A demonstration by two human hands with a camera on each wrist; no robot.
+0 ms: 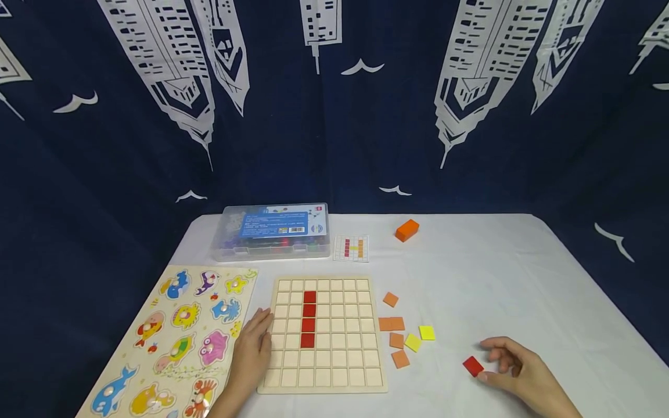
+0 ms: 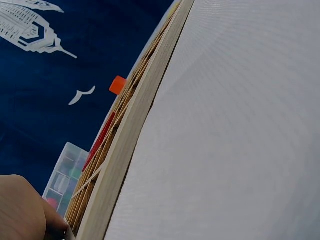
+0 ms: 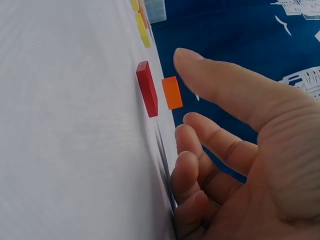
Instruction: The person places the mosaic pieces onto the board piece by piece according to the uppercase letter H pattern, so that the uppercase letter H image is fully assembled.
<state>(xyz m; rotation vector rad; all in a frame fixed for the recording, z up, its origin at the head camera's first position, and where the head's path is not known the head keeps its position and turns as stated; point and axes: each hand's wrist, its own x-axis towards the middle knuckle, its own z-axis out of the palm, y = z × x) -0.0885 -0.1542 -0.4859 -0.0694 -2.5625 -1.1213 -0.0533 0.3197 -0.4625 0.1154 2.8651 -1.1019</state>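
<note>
A red square tile point(image 1: 473, 366) lies flat on the white table at the right. Beside it is my right hand point(image 1: 522, 371), thumb and index finger apart and the tile not between them. The right wrist view shows the same red tile point(image 3: 147, 90) beyond the spread thumb and fingers. My left hand point(image 1: 253, 348) rests along the left edge of a wooden grid board point(image 1: 323, 376), fingers relaxed. In the left wrist view, fingertips touch the board's rim at the lower left. A column of several red tiles point(image 1: 309, 318) sits in the board's cells.
Right of the board lie several orange tiles point(image 1: 391, 324) and two yellow ones point(image 1: 427, 332). Behind stand a clear plastic case point(image 1: 225, 244), a small pattern card point(image 1: 351, 248) and an orange block point(image 1: 406, 230). A sea-animal puzzle board point(image 1: 180, 348) covers the table's left side.
</note>
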